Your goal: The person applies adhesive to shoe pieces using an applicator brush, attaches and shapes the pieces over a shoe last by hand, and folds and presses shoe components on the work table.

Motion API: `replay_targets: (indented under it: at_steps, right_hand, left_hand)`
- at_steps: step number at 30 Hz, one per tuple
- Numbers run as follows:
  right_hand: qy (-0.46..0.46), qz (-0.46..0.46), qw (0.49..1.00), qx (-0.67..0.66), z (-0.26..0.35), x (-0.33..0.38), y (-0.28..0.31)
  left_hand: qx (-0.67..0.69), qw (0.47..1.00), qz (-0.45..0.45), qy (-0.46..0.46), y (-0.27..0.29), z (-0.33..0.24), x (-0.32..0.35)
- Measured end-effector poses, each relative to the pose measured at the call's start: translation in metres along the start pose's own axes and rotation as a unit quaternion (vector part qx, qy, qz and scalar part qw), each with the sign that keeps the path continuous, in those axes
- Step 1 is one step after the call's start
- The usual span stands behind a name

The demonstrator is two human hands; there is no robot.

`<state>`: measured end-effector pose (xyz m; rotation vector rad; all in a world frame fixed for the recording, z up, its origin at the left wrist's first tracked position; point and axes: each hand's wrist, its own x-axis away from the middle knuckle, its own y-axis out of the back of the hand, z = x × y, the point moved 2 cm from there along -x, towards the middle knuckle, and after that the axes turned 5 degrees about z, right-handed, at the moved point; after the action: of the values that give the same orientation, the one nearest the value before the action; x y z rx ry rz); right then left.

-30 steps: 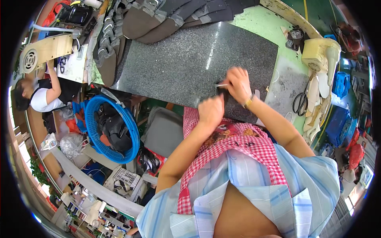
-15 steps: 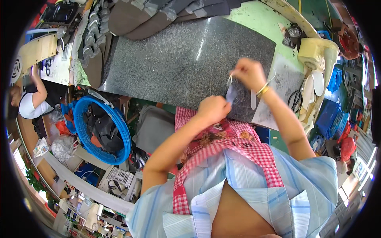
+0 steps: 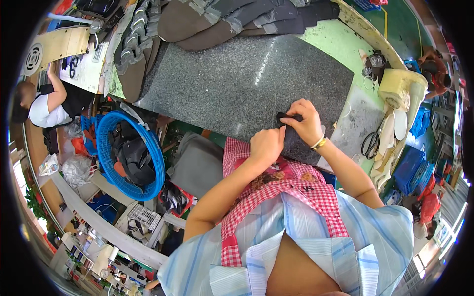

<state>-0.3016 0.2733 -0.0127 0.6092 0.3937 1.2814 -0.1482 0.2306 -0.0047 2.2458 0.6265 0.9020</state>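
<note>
- Fingers (image 3: pixel 291 116) of the right hand (image 3: pixel 303 123) curled shut on a small dark piece of material (image 3: pixel 284 117), pinched at the near edge of the stone slab; left hand (image 3: pixel 266 144) bunched in a loose fist just beside it, knuckles up, grip on anything impossible to tell from above.
- Laid out beneath both hands: broad speckled grey granite slab (image 3: pixel 237 84), bare across its middle, piece held low over its near right corner.
- Stacked along the slab's far edge: dark flat cut-outs (image 3: pixel 197 24), overlapping one another.
- Set at the left, below the bench: blue plastic basket (image 3: pixel 126 153) holding dark scraps.
- Seated at the far left: a co-worker in a white top (image 3: pixel 44 106), bent over a separate bench.
- Standing to the right: pale yellow machine (image 3: pixel 400 89), well apart from the hands.
- Lying on the pale mat near that machine: black-handled scissors (image 3: pixel 370 143).
- Worn on the right wrist: gold bangle (image 3: pixel 319 143).
- Best handled, by the look of it, with the piece kept flat against the stone, the pinch close to the edge being worked, and the left hand steadying from the near side rather than crowding the fingertips.
</note>
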Motion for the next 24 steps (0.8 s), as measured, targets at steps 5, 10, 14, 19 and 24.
replay_targets:
  at_steps: [5, 10, 14, 19, 24]
  right_hand:
    - [0.117, -0.110, 0.981, 0.105, 0.006, -0.122, -0.035]
    - [0.180, -0.159, 0.959, 0.153, 0.034, -0.227, -0.051]
    - [0.124, -0.059, 0.977, 0.165, -0.002, -0.113, -0.034]
    - [0.130, -0.195, 0.953, 0.193, 0.011, -0.227, -0.026]
    - [0.106, -0.152, 0.960, 0.211, -0.014, -0.162, -0.009]
  left_hand:
    - [-0.107, 0.988, -0.103, 0.047, 0.062, 0.015, -0.089]
    - [-0.070, 0.986, -0.119, 0.096, 0.130, 0.048, -0.166]
    - [-0.061, 0.997, 0.026, 0.024, 0.044, 0.012, -0.093]
    - [-0.035, 0.989, -0.139, 0.049, 0.119, 0.020, -0.175]
    - [-0.059, 0.991, -0.111, -0.037, 0.062, -0.003, -0.141]
